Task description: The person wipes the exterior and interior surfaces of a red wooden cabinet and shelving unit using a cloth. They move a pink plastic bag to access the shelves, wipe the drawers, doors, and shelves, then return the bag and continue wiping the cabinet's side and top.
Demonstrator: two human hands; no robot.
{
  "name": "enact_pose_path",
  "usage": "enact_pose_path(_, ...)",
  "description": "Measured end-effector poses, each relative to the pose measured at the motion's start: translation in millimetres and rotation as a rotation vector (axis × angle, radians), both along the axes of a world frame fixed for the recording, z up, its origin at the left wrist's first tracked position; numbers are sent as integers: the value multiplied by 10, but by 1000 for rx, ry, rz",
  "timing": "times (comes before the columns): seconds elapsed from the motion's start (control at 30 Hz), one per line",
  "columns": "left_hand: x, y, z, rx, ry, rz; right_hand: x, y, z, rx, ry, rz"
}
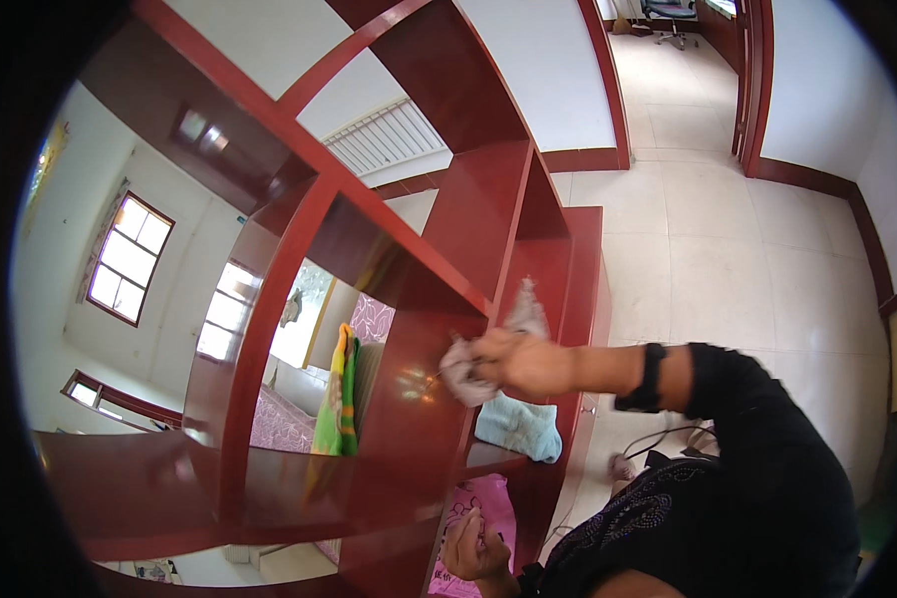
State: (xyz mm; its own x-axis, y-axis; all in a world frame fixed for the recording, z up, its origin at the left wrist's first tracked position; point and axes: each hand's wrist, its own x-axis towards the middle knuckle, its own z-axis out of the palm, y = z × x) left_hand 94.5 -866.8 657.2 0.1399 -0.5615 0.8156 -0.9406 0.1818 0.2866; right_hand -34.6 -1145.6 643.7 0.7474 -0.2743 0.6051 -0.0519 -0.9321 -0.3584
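A greyish-pink cloth (467,374) is bunched in my right hand (519,362), against the edge of a glossy red wooden shelf unit (426,329). Part of a similar cloth (527,314) shows just beyond that hand; whether it is the same piece I cannot tell. Below it, a folded light-blue cloth (519,426) lies on a lower shelf. My left hand (475,546) is near the bottom, fingers curled, in front of a pink printed bag (493,501); whether it touches the bag is unclear.
A green, yellow and orange cloth (336,404) stands upright in a compartment at the left. Shelf dividers cross the left half. A cable (661,433) runs near the person's feet on the tiled floor (717,276). A doorway with an office chair (670,11) is at the top right.
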Motion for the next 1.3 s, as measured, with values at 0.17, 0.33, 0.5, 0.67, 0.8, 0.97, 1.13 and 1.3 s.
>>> enact_pose_path(0.17,-223,-549,116,39,-156,7,-1299,-938,-408,396,300,-502)
enact_pose_path(0.33,-483,-1561,370,65,-241,206,-1541,-2008,256,190,-343,-394)
enact_pose_path(0.5,-401,-2397,420,413,-174,619,-1076,-2962,682,136,-196,-250)
enact_pose_path(0.67,-271,-2591,175,657,-125,718,-379,-3219,303,-98,128,-426)
enact_pose_path(0.8,-233,-2566,139,828,-69,709,-59,-2476,251,-100,512,-44)
enact_pose_path(0.97,-298,-2572,199,695,-124,727,43,-1941,295,12,200,276)
enact_pose_path(1.13,-358,-2613,177,590,-74,741,-202,-3202,342,-73,380,-117)
enact_pose_path(1.3,-416,-2637,303,638,17,759,90,-3797,478,120,631,-218)
